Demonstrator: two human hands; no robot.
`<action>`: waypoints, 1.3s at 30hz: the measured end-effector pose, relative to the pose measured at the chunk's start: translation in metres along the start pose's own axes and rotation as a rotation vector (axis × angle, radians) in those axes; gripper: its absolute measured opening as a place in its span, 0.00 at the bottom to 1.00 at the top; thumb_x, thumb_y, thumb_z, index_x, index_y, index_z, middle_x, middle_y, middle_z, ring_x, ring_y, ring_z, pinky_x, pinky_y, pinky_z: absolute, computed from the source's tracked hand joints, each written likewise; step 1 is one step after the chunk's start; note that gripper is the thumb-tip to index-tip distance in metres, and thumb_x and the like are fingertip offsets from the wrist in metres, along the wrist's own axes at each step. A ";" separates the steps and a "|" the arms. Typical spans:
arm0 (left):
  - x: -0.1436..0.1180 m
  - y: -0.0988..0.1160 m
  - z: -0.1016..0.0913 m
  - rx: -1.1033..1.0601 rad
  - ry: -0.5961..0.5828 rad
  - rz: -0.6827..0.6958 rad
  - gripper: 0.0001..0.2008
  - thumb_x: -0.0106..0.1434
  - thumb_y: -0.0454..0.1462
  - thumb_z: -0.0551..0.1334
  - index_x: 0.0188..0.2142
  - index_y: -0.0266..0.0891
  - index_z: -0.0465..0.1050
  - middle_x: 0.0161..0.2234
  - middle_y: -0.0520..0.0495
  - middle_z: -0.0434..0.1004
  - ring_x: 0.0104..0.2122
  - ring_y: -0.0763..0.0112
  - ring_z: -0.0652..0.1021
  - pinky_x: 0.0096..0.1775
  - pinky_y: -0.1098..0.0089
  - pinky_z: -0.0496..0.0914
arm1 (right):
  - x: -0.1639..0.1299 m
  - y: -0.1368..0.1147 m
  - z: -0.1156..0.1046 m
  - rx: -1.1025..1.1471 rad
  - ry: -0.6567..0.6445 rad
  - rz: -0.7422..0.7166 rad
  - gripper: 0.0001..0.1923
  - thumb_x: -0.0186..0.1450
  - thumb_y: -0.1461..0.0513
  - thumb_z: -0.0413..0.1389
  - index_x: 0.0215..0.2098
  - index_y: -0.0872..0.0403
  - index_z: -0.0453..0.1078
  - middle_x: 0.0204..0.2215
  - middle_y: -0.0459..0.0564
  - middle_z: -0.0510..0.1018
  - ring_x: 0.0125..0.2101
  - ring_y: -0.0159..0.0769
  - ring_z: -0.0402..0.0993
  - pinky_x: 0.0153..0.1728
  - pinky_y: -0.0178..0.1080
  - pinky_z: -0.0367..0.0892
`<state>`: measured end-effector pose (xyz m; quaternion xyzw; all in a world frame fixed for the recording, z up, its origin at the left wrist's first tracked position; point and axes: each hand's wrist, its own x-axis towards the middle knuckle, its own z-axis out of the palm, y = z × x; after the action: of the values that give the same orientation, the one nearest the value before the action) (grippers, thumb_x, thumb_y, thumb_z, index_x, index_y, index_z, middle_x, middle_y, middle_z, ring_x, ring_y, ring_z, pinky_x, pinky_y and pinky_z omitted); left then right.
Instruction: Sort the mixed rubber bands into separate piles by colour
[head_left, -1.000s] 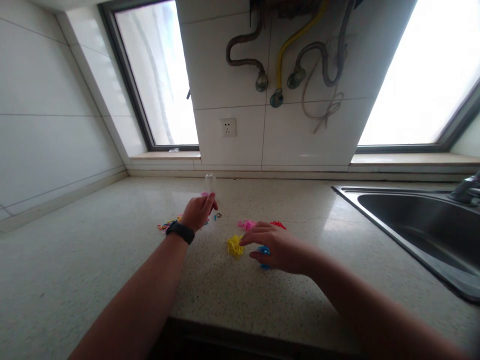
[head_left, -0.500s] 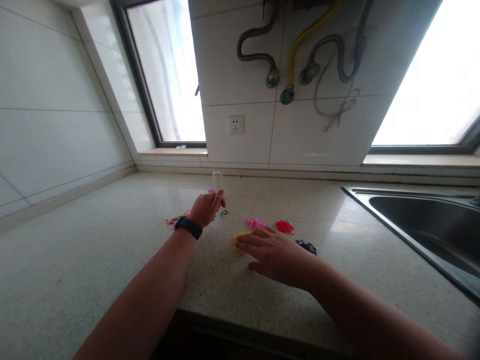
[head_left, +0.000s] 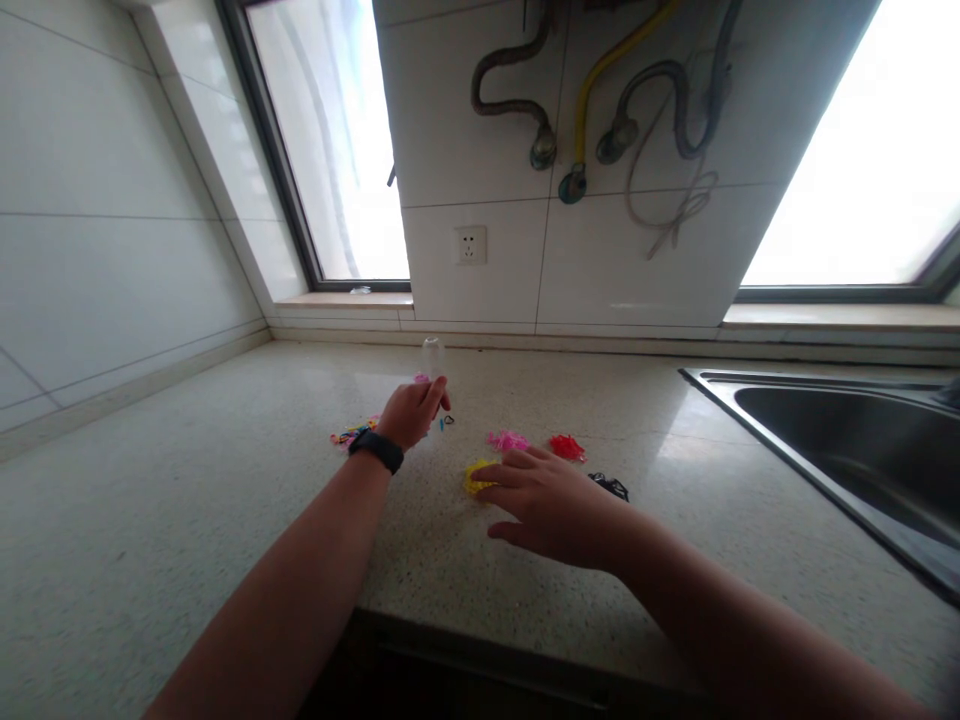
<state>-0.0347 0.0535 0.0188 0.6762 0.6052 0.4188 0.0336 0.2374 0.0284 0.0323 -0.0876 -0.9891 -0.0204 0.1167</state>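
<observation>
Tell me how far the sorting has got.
Done: separate yellow, pink, red and black piles lie on the counter. In hand: the left hand holds a clear bottle; the right hand lies flat beside the yellow pile. Left: a mixed heap.

On the counter (head_left: 187,520) before us, small piles (head_left: 517,442) lie left of the sink (head_left: 847,440), a wall socket (head_left: 470,244) behind

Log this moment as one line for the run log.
left hand: holds clear bottle | right hand: open, over yellow pile | counter
</observation>
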 end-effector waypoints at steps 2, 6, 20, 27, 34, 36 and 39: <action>0.000 -0.001 0.000 0.005 -0.003 -0.002 0.30 0.73 0.48 0.44 0.26 0.37 0.76 0.16 0.52 0.66 0.19 0.75 0.69 0.26 0.73 0.61 | -0.001 0.003 -0.002 0.045 0.017 0.002 0.17 0.70 0.56 0.54 0.56 0.48 0.70 0.57 0.48 0.74 0.56 0.44 0.66 0.58 0.49 0.59; 0.002 -0.005 0.002 0.022 -0.019 -0.006 0.30 0.73 0.49 0.44 0.27 0.37 0.76 0.17 0.52 0.67 0.19 0.75 0.70 0.26 0.73 0.61 | -0.003 0.012 -0.006 0.076 0.047 0.018 0.17 0.69 0.63 0.52 0.54 0.49 0.71 0.54 0.49 0.76 0.57 0.41 0.65 0.58 0.48 0.59; 0.009 -0.028 0.000 0.238 -0.071 0.066 0.15 0.68 0.42 0.54 0.33 0.39 0.76 0.30 0.46 0.76 0.32 0.67 0.75 0.38 0.69 0.67 | -0.017 0.047 -0.021 0.037 0.174 0.155 0.13 0.66 0.66 0.53 0.46 0.51 0.74 0.44 0.51 0.78 0.45 0.39 0.71 0.47 0.42 0.66; 0.008 -0.042 -0.006 0.354 -0.220 0.073 0.10 0.59 0.37 0.62 0.39 0.41 0.81 0.35 0.44 0.80 0.36 0.63 0.77 0.44 0.65 0.68 | -0.035 0.085 -0.019 0.019 0.225 0.319 0.11 0.66 0.63 0.53 0.43 0.50 0.76 0.43 0.51 0.78 0.45 0.41 0.72 0.47 0.43 0.66; 0.008 -0.043 -0.003 0.304 -0.318 0.067 0.09 0.60 0.38 0.63 0.37 0.45 0.83 0.32 0.46 0.80 0.33 0.64 0.77 0.39 0.67 0.68 | -0.056 0.130 0.001 0.043 0.253 0.562 0.11 0.64 0.62 0.53 0.39 0.49 0.77 0.41 0.49 0.79 0.35 0.36 0.74 0.37 0.37 0.66; 0.008 -0.045 -0.003 0.280 -0.319 0.070 0.08 0.60 0.39 0.63 0.36 0.44 0.82 0.32 0.46 0.79 0.32 0.65 0.77 0.38 0.67 0.68 | -0.063 0.144 0.008 0.051 0.263 0.628 0.11 0.63 0.62 0.53 0.38 0.49 0.78 0.40 0.49 0.80 0.32 0.35 0.73 0.35 0.37 0.65; 0.007 -0.047 -0.003 0.291 -0.318 0.091 0.08 0.60 0.38 0.63 0.34 0.43 0.82 0.32 0.45 0.80 0.33 0.65 0.77 0.37 0.68 0.68 | -0.072 0.159 0.014 0.079 0.308 0.679 0.12 0.64 0.61 0.52 0.38 0.51 0.78 0.38 0.50 0.80 0.30 0.34 0.73 0.34 0.37 0.64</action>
<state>-0.0743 0.0709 -0.0014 0.7578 0.6155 0.2162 0.0116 0.3314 0.1735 0.0049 -0.4021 -0.8745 0.0446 0.2675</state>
